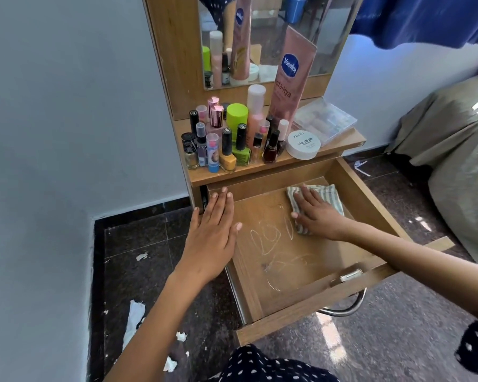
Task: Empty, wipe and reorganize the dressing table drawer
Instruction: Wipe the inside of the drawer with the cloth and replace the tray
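Wooden and pulled well out from under the counter point(276, 168), the drawer point(309, 307) holds only a striped cloth point(330, 195) lying in its far right corner, against the back wall. Pale wet streaks point(271, 241) loop across the bare middle of the drawer floor, and a metal lock fitting point(349, 275) sits on the inside of the front panel. The right hand point(315, 212) lies flat on the cloth, fingers straight and pressing down — not curled around it. The left hand point(213, 235) rests open on the drawer's left wall, fingers straight and together, their tips reaching toward the back corner.

On the counter above, a crowd of nail polish bottles point(226, 144) and small sprays stands packed at the left, a tall pink lotion tube point(291, 81) leans against the mirror point(268, 37), a round white jar point(303, 144) sits near the front edge, and a clear plastic box point(324, 119) rests at the right end.

Most of the drawer floor in front of the cloth is open. Torn paper scraps point(135, 318) lie on the dark floor to the left of the drawer — between it and the wall.
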The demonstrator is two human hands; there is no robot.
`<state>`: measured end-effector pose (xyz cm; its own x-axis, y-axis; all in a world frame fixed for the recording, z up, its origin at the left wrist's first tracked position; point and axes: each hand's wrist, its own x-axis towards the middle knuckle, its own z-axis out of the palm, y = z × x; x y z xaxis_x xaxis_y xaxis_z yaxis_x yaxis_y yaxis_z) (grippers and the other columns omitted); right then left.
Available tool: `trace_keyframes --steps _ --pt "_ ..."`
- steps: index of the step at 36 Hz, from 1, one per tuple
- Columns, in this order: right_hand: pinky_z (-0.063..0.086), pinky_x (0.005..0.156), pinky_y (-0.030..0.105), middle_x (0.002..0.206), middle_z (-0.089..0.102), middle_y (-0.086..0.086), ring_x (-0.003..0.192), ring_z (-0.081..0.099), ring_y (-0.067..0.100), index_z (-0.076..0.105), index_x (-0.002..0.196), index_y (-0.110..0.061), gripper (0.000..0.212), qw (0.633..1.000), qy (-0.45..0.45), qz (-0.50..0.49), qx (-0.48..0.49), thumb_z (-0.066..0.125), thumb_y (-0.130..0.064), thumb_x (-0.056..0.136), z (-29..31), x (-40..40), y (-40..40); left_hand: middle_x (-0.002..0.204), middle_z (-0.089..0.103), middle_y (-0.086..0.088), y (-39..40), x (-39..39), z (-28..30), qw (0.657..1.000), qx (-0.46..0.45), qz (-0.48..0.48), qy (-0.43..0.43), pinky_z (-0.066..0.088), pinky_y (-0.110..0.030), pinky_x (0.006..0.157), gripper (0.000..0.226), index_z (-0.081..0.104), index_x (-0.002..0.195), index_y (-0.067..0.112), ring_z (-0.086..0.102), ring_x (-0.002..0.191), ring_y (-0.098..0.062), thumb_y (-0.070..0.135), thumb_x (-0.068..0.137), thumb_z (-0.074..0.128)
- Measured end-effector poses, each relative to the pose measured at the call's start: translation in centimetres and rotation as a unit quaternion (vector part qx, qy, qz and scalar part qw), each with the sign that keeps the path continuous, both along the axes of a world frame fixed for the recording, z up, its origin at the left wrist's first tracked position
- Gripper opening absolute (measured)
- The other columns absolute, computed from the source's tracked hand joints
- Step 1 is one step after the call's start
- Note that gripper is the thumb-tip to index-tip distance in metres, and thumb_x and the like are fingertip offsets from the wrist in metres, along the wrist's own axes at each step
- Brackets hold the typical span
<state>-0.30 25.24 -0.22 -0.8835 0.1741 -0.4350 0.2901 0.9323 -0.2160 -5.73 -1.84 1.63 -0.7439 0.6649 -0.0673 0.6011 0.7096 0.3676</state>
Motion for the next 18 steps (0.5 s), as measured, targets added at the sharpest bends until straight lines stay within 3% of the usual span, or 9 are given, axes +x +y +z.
trace_keyframes --steps 4,7,9,15,18 --pt "-0.009 0.119 0.045 0.157 -0.025 0.004 0.145 -0.023 0.023 -0.012 0.15 -0.023 0.065 0.999 0.008 0.05 -0.02 0.024 -0.045 0.101 -0.4 -0.1 -0.2 0.151 -0.032 0.01 -0.1 -0.1 0.0 1.0 -0.003 -0.002 0.009 -0.018 -0.033 0.111 0.057 -0.024 0.142 0.026 -0.028 0.139 -0.006 0.042 0.102 0.013" --pt "-0.013 0.116 0.043 0.153 -0.029 0.0 0.143 -0.026 0.022 -0.019 0.144 -0.027 0.081 0.99 0.025 0.139 -0.029 -0.003 -0.076 0.082 -0.9 -0.3 -1.8 0.15 -0.031 0.011 -0.2 -0.2 0.1 1.0 -0.003 -0.007 0.014 -0.017 -0.032 0.11 0.056 -0.023 0.142 0.027 -0.027 0.139 -0.006 0.043 0.102 0.013" --pt "-0.015 0.114 0.041 0.151 -0.03 -0.001 0.142 -0.028 0.021 -0.021 0.141 -0.028 0.093 0.978 0.051 0.2 -0.04 -0.017 -0.084 0.067 -1.6 -0.8 -3.6 0.15 -0.031 0.011 -0.2 -0.2 0.2 1.0 -0.002 -0.01 0.015 -0.015 -0.032 0.112 0.055 -0.022 0.141 0.028 -0.026 0.14 -0.006 0.042 0.102 0.014" --pt "-0.013 0.116 0.036 0.155 -0.022 -0.001 0.143 -0.024 0.017 -0.006 0.15 -0.024 0.06 0.949 0.069 0.304 -0.045 0.013 -0.05 0.099 -1.4 -1.8 -5.0 0.153 -0.026 0.011 -0.7 -0.8 -0.2 0.999 -0.014 -0.022 0.018 -0.01 -0.032 0.116 0.058 -0.021 0.146 0.025 -0.024 0.14 -0.003 0.044 0.099 0.009" --pt "-0.005 0.12 0.038 0.159 -0.014 -0.005 0.147 -0.013 0.016 0.002 0.151 -0.032 0.064 0.956 0.055 0.288 -0.027 0.007 -0.06 0.093 -0.9 -1.6 -0.7 0.153 -0.025 0.011 -0.8 -1.0 -0.3 0.999 -0.008 -0.028 0.018 -0.01 -0.032 0.116 0.061 -0.018 0.147 0.024 -0.023 0.14 -0.003 0.047 0.097 0.007"
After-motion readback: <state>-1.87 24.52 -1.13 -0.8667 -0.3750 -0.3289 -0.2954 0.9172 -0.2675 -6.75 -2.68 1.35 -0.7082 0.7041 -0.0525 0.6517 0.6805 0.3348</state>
